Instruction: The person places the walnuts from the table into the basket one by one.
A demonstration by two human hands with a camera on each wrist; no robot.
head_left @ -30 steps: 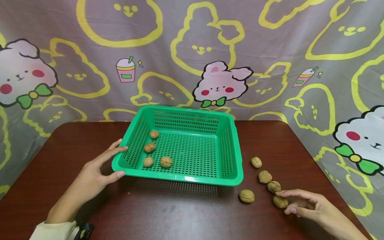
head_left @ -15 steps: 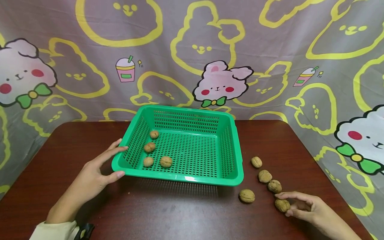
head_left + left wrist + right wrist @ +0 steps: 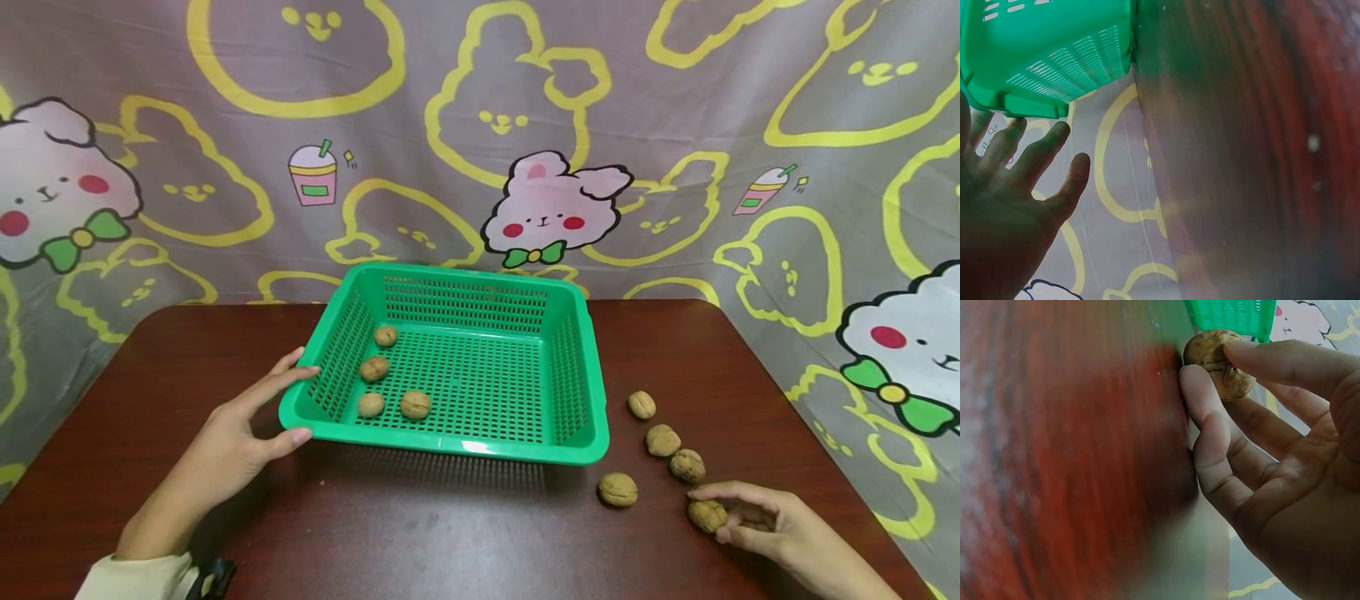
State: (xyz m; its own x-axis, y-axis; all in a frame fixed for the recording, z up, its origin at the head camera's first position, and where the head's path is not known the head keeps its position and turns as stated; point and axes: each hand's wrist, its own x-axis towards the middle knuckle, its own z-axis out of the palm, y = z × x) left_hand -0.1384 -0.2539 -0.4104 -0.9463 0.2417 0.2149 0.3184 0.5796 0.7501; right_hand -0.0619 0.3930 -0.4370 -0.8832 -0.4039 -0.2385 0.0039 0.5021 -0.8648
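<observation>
A green plastic basket [image 3: 442,447] stands on the table with several walnuts in its left part, one of them a walnut [image 3: 415,406] near the front wall. My left hand [image 3: 232,446] touches the basket's left rim with spread, fairly straight fingers. At the lower right, my right hand [image 3: 780,525] pinches a walnut [image 3: 707,517] between thumb and fingers at the table surface. The right wrist view shows this walnut [image 3: 1219,362] between the fingertips. Close by lie a dark walnut [image 3: 687,466], a paler walnut [image 3: 663,440] and a small walnut [image 3: 641,405] in a slanting line.
A separate walnut [image 3: 617,490] lies off the basket's front right corner. The dark wooden table [image 3: 420,533] reaches back to a patterned cloth [image 3: 420,108] hanging behind it and along the right side.
My right hand has closed its fingers and thumb on the nearest walnut, which has shifted slightly toward me, apart from the dark walnut. My left hand and the basket have stayed put.
</observation>
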